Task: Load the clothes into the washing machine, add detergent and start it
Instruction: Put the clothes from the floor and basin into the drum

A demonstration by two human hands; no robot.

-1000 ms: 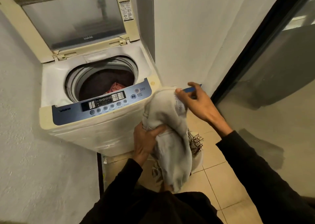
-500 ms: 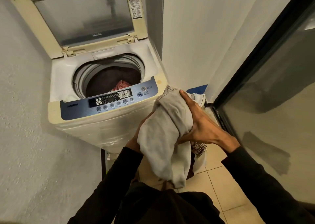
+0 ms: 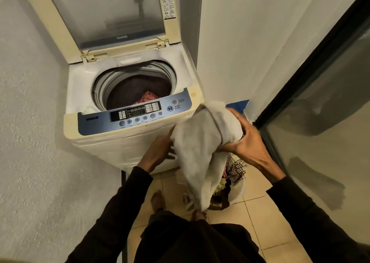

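Grey garment (image 3: 202,142) gripped by both hands; basket (image 3: 239,192) beneath

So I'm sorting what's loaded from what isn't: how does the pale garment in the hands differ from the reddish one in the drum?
The pale grey garment is plain; the reddish garment is patterned. The grey one hangs outside the washing machine, held up by the left hand and right hand; the reddish one lies in the drum, untouched. The grey one shows fully; the reddish one is partly hidden behind the panel. Both are soft laundry.
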